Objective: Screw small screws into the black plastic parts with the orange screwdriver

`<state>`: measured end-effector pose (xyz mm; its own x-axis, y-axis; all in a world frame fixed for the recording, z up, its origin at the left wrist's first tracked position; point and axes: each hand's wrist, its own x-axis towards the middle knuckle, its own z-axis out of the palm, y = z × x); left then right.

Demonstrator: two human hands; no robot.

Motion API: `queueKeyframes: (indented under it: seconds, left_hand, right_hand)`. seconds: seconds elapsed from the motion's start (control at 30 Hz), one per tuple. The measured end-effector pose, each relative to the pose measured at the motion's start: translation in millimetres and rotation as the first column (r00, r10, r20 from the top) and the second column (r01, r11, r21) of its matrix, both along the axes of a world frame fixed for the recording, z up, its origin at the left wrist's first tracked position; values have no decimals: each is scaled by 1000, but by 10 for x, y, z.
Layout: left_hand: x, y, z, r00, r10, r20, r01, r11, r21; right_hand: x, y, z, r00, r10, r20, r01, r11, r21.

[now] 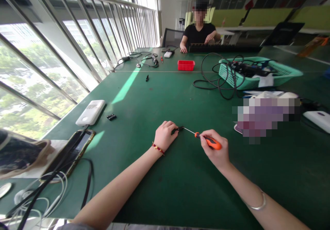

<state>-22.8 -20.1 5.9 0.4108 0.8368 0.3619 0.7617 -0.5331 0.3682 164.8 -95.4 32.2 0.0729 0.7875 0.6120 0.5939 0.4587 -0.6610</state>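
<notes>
My left hand (165, 133) rests on the green table, its fingers closed on a small black part (180, 128) whose near end they hide. An orange-and-black screwdriver (211, 142) lies in the grip of my right hand (216, 151), fingers wrapped round the handle. Its thin metal shaft points left, and the tip meets the small black part or sits right at its end; which of these I cannot tell. Another small black piece (111, 117) lies on the table to the left of my left hand.
A white power bank (90, 113) and a phone (79, 147) with cables lie at left. Farther off are a red bin (186, 65) and a teal basket (286, 72) of black cables. Across the table sits a person (198, 34). Metal railings (85, 44) line the left edge.
</notes>
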Motion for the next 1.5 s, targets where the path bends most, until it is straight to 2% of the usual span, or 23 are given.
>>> queueKeyframes:
  seconds: [0.3, 0.53, 0.73, 0.93, 1.07, 1.13, 1.3, 1.4, 1.5]
  left_hand:
    - [-2, 2, -2, 1000, -10, -8, 10, 1000, 12]
    - [-3, -3, 2, 1000, -5, -4, 5, 1000, 3]
    - [-3, 9, -21, 1000, -9, 3, 9, 1000, 9]
    - [7, 8, -24, 1000, -1, 4, 1, 1000, 19]
    - [9, 14, -17, 1000, 21, 21, -22, 1000, 15]
    - [7, 20, -13, 998, 39, 40, -39, 999, 6]
    - [-5, 35, 12, 994, 56, 96, -52, 998, -41]
    - [-11, 49, 37, 987, 20, 160, -7, 996, -84]
    - [-8, 68, 60, 987, -13, 161, 33, 992, -123]
  right_hand:
    - [-7, 4, -6, 991, 31, -128, -42, 996, -80]
    - [-37, 13, -45, 983, -8, -182, 7, 1000, -5]
    - [-42, -12, -47, 991, 24, -132, -42, 991, -131]
    - [-68, 2, -67, 991, -17, -132, 14, 1000, -26]
    - [-45, 19, -61, 997, 33, -65, -26, 995, 97]
    - [-21, 50, -72, 999, 42, -32, -38, 993, 116]
    - [88, 195, -171, 998, -61, -12, 60, 996, -61]
    - [172, 282, -244, 995, -98, 6, 98, 984, -149]
    - [236, 348, -311, 994, -107, 16, 108, 969, -222]
